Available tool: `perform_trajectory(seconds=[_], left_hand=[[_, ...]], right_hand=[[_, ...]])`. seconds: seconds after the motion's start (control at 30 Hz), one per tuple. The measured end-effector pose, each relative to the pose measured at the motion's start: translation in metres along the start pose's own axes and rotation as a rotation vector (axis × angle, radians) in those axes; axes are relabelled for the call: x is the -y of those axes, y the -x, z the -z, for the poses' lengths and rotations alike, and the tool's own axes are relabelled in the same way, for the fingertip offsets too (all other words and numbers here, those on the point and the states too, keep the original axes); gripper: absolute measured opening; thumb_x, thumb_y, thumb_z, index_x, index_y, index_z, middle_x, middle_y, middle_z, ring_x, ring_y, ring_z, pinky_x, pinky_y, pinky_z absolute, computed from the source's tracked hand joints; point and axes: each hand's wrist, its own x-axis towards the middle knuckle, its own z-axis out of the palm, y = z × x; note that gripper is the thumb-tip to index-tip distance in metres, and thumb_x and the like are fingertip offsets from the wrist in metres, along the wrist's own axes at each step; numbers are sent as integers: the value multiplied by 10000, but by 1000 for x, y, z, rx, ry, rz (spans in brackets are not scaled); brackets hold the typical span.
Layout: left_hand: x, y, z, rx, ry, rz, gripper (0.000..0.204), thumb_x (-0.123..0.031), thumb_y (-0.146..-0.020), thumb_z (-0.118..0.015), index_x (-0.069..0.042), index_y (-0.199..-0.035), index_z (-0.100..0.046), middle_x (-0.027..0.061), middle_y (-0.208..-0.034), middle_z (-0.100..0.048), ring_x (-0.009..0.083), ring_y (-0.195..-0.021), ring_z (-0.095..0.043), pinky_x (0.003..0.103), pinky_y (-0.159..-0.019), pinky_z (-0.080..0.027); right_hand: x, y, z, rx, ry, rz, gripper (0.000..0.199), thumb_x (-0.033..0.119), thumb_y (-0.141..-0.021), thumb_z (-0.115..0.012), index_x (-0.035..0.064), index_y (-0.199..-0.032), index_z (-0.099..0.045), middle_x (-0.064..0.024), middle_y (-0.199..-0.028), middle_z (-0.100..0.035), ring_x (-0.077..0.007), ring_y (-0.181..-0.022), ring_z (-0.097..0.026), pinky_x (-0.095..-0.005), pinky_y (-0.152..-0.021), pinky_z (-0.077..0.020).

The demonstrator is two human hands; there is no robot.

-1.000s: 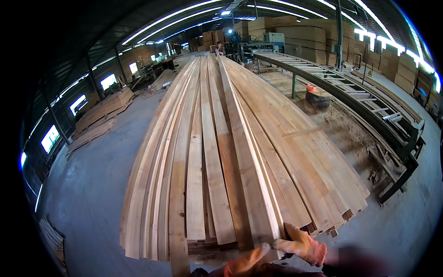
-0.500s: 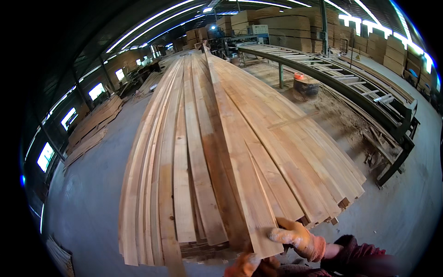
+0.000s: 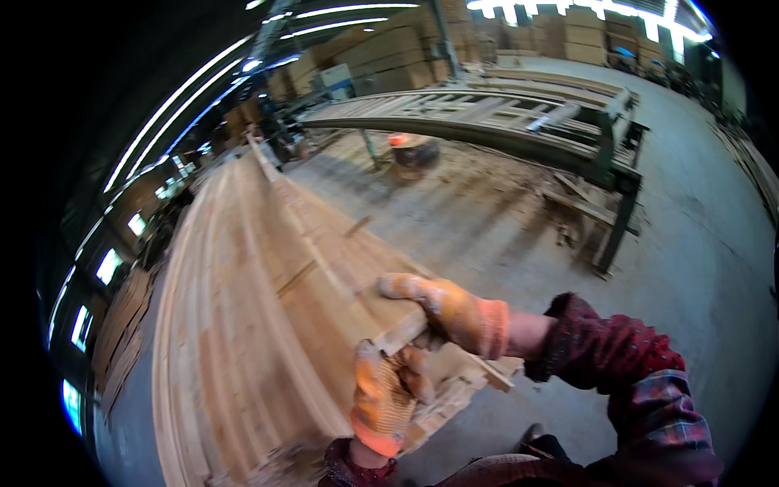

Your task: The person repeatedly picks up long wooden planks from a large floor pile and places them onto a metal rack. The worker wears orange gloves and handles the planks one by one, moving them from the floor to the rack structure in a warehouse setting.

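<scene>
From the head camera, the stack of long pale planks (image 3: 243,325) runs from the lower edge up and away to the left, its near end squarely under the hands. The stack's right edge drops to bare concrete floor (image 3: 690,268), which lies open to the right and ahead as far as the long green metal conveyor frame (image 3: 519,130). To the left, a lower pile of boards (image 3: 122,333) sits close beside the stack, leaving only a narrow strip of floor.

The left hand (image 3: 385,390), in an orange knit glove, is wrapped around the end of one plank (image 3: 406,329) at the stack's near right corner, fingers curled and closed on the wood. The right hand (image 3: 442,308), gloved alike, lies over the same plank end from above, its fingers bent down over the top face (both hands are clamped on the one board, almost touching each other). A dark red patterned sleeve (image 3: 617,357) covers the right forearm.

The planks are rough-sawn, thin and flat, with ragged uneven ends. A round orange-topped object (image 3: 410,150) stands beneath the conveyor.

Compared with half a second ago, the view has swung right: the stack now fills the left half, and the hands have risen toward the middle.
</scene>
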Motion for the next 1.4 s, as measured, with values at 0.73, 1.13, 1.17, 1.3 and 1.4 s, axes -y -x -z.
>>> perform_trajectory(seconds=[0.73,1.13,1.17,1.3,1.4], left_hand=[[373,-442,-366,362,-155,355,719,-675,-992,-485,-44,-1332,-547,5,-794,-590,112,-617,-529,267,-546,-434],[466,-831,-438,356,-107,258,891,-788,-953,-362,-106,-1526,-393,133,-1431,-507,298,-1205,-567,427,-973,-514],[467,-885,-431,378,-122,273,895,-787,-956,-351,-126,-1561,-349,132,-1509,-444,314,-1298,-513,460,-1044,-484],[445,-1026,-485,306,-19,310,857,-760,-977,-337,-167,-1596,-314,122,-1591,-384,334,-1399,-442,517,-1134,-415],[416,-1098,-538,195,147,379,813,-733,-995,-333,-187,-1596,-322,111,-1594,-387,340,-1409,-425,540,-1153,-377]], right_hand=[[26,22,671,-251,-123,11,869,509,-913,-699,-25,-1526,-391,-140,-1398,-553,-237,-1288,-517,-383,-1023,-461],[108,-121,974,-375,30,87,781,304,-851,-758,-42,-1481,-454,-151,-1449,-543,-240,-1361,-479,-384,-1156,-342],[120,-131,1000,-387,54,73,791,299,-847,-763,-42,-1487,-447,-152,-1455,-538,-244,-1367,-477,-385,-1162,-336],[160,-201,1107,-393,45,40,822,309,-832,-780,-21,-1502,-437,-157,-1463,-537,-245,-1375,-477,-380,-1157,-352],[208,-252,1159,-408,127,81,837,357,-833,-760,-18,-1506,-432,-162,-1482,-525,-260,-1385,-473,-390,-1157,-355]])
